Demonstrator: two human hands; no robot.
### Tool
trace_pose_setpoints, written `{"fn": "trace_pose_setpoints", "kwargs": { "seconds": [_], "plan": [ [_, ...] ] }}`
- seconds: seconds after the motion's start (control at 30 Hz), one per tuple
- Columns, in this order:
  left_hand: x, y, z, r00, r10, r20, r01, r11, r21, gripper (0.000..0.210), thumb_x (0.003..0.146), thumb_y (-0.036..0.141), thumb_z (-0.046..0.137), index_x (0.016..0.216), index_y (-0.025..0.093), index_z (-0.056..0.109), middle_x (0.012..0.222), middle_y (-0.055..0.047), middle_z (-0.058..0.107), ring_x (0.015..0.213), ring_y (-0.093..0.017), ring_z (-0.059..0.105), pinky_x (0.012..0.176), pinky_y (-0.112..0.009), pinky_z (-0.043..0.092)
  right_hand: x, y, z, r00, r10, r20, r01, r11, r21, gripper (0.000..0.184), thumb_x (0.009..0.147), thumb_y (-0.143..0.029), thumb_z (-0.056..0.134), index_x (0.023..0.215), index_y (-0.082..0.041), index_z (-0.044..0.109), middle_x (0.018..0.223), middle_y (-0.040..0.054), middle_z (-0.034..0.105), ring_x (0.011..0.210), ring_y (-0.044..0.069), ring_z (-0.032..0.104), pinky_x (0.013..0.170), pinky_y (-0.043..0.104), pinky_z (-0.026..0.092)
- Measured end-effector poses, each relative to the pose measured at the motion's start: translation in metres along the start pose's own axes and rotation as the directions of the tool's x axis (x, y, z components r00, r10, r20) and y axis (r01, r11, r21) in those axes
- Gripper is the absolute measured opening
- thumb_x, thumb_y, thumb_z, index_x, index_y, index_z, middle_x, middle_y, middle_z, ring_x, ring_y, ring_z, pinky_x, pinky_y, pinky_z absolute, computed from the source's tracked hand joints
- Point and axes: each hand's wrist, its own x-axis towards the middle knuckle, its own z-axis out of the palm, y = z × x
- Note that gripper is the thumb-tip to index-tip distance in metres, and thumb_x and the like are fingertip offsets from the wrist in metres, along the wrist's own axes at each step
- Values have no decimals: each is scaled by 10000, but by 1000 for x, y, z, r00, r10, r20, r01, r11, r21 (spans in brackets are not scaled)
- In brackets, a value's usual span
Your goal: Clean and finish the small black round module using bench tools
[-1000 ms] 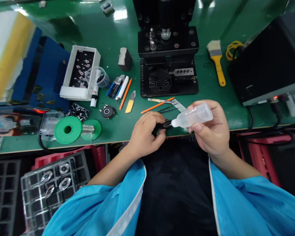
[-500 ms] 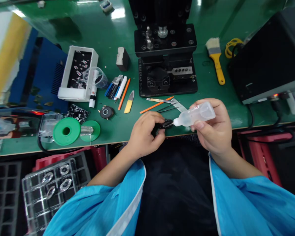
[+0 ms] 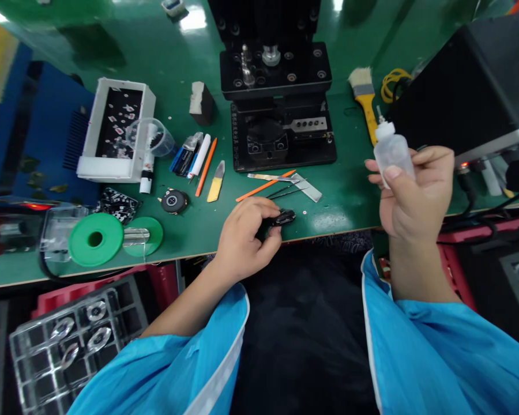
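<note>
Near the front edge of the green table, my left hand (image 3: 247,237) pinches a small glossy black part (image 3: 284,217); its exact kind I cannot make out, as my fingers cover much of it. My right hand (image 3: 417,193) is wrapped round a translucent squeeze bottle (image 3: 392,154) with a white cap and a thin needle tip, tilted upward. The bottle is well apart from the black part, off to its right. Beyond my left hand lie tweezers (image 3: 285,191), an orange stick (image 3: 263,186) and a flat metal blade (image 3: 308,188).
A black press fixture (image 3: 283,138) stands at the back middle. To the right are a yellow-handled brush (image 3: 365,104) and a black box (image 3: 462,86) with cables. On the left are a white tray (image 3: 149,104), a tape measure (image 3: 173,201) and a green solder spool (image 3: 96,253).
My right hand has moved the bottle away to the right and tipped its needle upward, off the black part. My left hand still holds the part in about the same place.
</note>
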Motion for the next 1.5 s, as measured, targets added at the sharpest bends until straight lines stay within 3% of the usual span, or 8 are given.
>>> {"fn": "trace_pose_setpoints", "kwargs": {
  "seconds": [0.2,0.33,0.8,0.93,1.0,1.17,1.33,1.5],
  "plan": [
    [1,1,-4,1000,18,16,-18,1000,11,218,980,111,692,1163,215,633,1100,-49,771,1013,-206,752,931,-370,623,11,10,-14,998,-35,-46,31,996,-81,446,726,-354,944,841,-268,521,824,-54,621,753,171,724,666,298,584],
    [-2,2,-7,999,7,37,-7,1000,7,226,1003,105,684,1195,212,631,1120,-55,778,1056,-200,761,967,-366,639,18,17,-24,976,-208,65,218,949,-229,502,768,-265,944,1233,-346,775,1101,28,739,948,210,682,825,352,564],
    [-3,2,-5,1000,4,18,-3,1000,-10,250,993,103,694,1210,218,646,1138,-71,800,1087,-233,793,976,-403,669,13,18,-28,970,-192,147,242,761,-602,580,767,-282,894,1272,-254,610,1295,91,677,1140,299,731,946,476,592],
    [-4,0,-4,1000,27,7,-27,999,-20,255,992,104,695,1223,203,653,1157,-89,802,1096,-235,792,987,-401,670,-7,4,-16,873,-484,52,410,673,-615,299,921,-275,868,1160,-265,688,1172,79,672,1066,273,689,912,440,548],
    [-4,-1,-3,999,37,2,-37,999,-29,248,997,105,689,1226,193,657,1164,-98,803,1096,-233,790,985,-397,670,-14,-5,1,825,-535,182,523,602,-603,84,1009,-274,780,1071,-259,725,1056,66,694,983,255,673,877,430,536],
    [-4,-2,-2,999,39,8,-39,999,-18,223,1004,109,673,1206,203,658,1166,-92,807,1095,-237,788,980,-411,671,-6,-9,61,617,-159,770,715,523,-464,156,1088,-243,626,1078,-233,782,1075,76,810,1010,264,738,894,431,571],
    [-5,-2,0,998,63,-5,-63,998,0,218,1018,118,657,1222,195,660,1158,-89,808,1088,-240,791,980,-425,671,6,2,100,582,216,784,739,261,-621,214,1046,-155,602,1007,-180,811,1064,120,792,890,265,695,704,394,409],
    [-6,-3,1,997,71,-20,-71,997,-20,220,1011,109,646,1210,203,654,1151,-83,806,1079,-238,794,958,-422,670,6,2,107,584,290,759,729,225,-647,305,1036,-119,531,1124,-173,818,1152,149,773,906,276,684,700,396,397]
  ]
}}
